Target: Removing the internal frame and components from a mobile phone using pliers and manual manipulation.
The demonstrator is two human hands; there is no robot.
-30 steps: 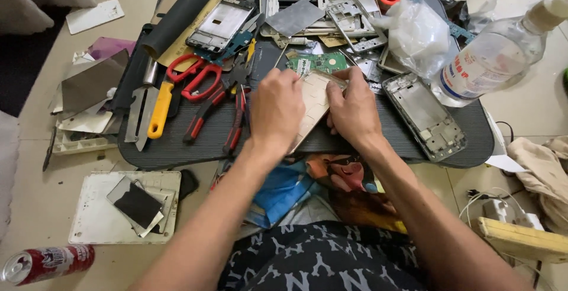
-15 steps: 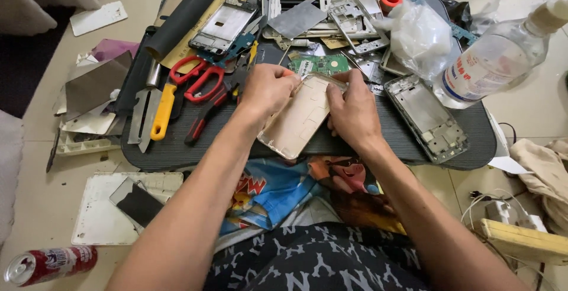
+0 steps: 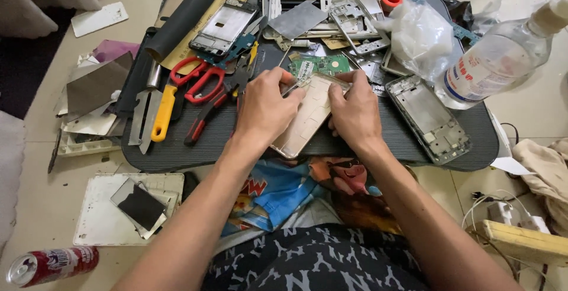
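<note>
A gold-coloured phone back shell (image 3: 307, 119) lies tilted over the near edge of the dark lap table (image 3: 195, 149). My left hand (image 3: 266, 110) grips the shell's upper left side. Its fingers also pinch a thin metal tool (image 3: 294, 89) at the shell's top corner. My right hand (image 3: 355, 110) holds the shell's right edge, fingers curled over the top. A green circuit board (image 3: 322, 65) lies just beyond the hands.
Red-handled scissors (image 3: 198, 78), a yellow-handled scraper (image 3: 158, 113) and red pliers (image 3: 201, 126) lie left of the hands. A phone frame (image 3: 435, 116), a clear plastic bottle (image 3: 491, 63) and a plastic bag (image 3: 423, 36) sit right. A red can (image 3: 53, 265) lies on the floor.
The shell now shows more between my hands and lies lower toward me. My left hand has shifted to its upper left corner with the thin tool.
</note>
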